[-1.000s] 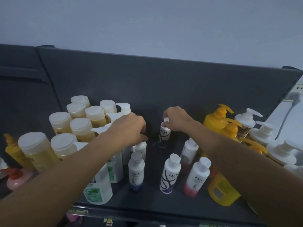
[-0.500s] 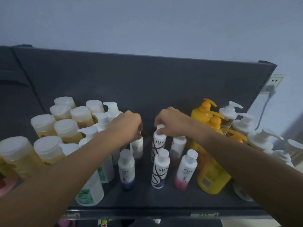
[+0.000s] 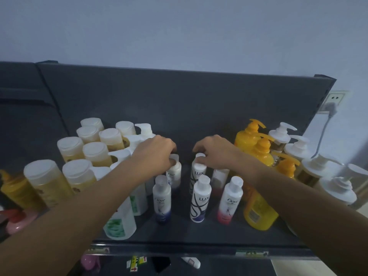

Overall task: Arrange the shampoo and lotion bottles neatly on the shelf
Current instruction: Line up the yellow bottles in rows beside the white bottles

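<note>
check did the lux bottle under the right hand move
Yes. The rear Lux bottle came forward, away from the back panel, to just behind the front Lux bottle.

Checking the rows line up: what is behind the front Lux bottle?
Behind the front Lux bottle stands a second Lux bottle, its cap in the right hand's grip. Its base is hidden by the front one.

Pale wall (image 3: 179, 26), plugged socket (image 3: 336, 98)
</note>
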